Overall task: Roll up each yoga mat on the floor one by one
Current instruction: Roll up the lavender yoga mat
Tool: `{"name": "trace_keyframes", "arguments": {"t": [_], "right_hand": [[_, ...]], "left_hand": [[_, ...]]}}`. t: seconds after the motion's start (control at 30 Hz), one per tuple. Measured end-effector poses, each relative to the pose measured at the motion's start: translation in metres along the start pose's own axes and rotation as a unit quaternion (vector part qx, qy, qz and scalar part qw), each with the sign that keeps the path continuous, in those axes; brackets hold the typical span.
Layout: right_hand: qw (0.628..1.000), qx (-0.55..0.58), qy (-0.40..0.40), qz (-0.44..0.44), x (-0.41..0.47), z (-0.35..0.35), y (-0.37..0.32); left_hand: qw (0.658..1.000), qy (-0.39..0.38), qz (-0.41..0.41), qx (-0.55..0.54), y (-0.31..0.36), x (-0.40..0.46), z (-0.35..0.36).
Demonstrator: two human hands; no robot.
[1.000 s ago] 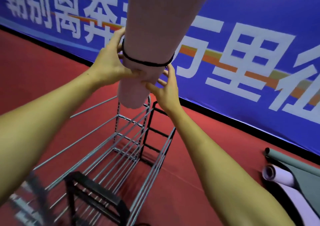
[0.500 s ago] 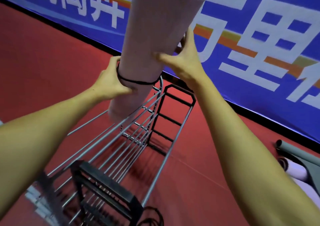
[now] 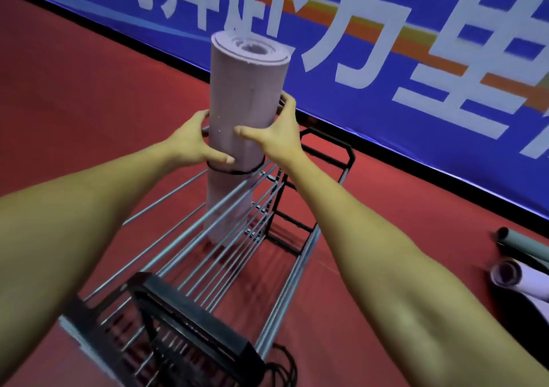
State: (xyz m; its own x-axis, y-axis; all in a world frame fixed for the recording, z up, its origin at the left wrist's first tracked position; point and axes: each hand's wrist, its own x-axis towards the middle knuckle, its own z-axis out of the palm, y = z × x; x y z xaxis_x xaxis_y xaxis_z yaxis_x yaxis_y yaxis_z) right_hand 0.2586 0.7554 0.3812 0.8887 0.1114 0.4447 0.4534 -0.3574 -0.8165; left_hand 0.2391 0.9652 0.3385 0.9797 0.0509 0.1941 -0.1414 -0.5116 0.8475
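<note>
I am holding the rolled mat upright between my hands, my left hand lying against its left side and my right hand against its right. Its lower end is standing inside the far end of the wire rack, which is stretching from just below me toward the banner behind it. An elastic band is circling the roll just under my hands. Two more rolled mats are lying on the floor well to the right of the rack.
</note>
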Motion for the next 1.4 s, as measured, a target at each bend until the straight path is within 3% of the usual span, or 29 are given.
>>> {"name": "trace_keyframes", "arguments": {"t": [0.07,0.23,0.33,0.53,0.7,0.77,0.87,1.0,1.13,1.4], "right_hand": [[1.000,0.001,0.008,0.014,-0.005,0.012,0.023],[0.996,-0.038,-0.063,0.045,-0.002,0.019,0.051],[0.995,-0.074,-0.058,-0.017,0.011,0.003,0.052],[0.962,-0.221,-0.138,-0.081,0.013,-0.004,0.064],[0.935,-0.332,-0.113,-0.044,0.019,0.001,0.073],[0.919,-0.382,-0.102,0.002,0.029,-0.001,0.075],[0.926,-0.366,-0.085,0.050,0.042,-0.005,0.081],[0.929,-0.353,-0.100,0.056,0.039,-0.003,0.088],[0.934,-0.328,-0.122,0.071,0.030,-0.013,0.091],[0.944,-0.284,-0.151,0.073,0.009,-0.052,0.076]], "left_hand": [[1.000,0.008,0.001,-0.021,-0.001,0.005,0.005],[0.998,0.057,-0.019,0.004,-0.018,0.009,0.026],[0.999,0.034,-0.027,0.027,-0.032,0.012,0.037],[0.994,0.039,-0.056,0.088,-0.053,0.014,0.055],[0.989,0.022,-0.078,0.123,-0.050,0.028,0.070],[0.983,0.059,-0.058,0.166,-0.042,0.036,0.069],[0.976,0.122,0.000,0.179,-0.026,0.044,0.062],[0.974,0.021,0.017,0.226,-0.016,0.043,0.053],[0.984,0.009,0.005,0.176,-0.015,0.047,0.051],[0.980,-0.002,0.037,0.194,0.040,0.029,0.044]]}}
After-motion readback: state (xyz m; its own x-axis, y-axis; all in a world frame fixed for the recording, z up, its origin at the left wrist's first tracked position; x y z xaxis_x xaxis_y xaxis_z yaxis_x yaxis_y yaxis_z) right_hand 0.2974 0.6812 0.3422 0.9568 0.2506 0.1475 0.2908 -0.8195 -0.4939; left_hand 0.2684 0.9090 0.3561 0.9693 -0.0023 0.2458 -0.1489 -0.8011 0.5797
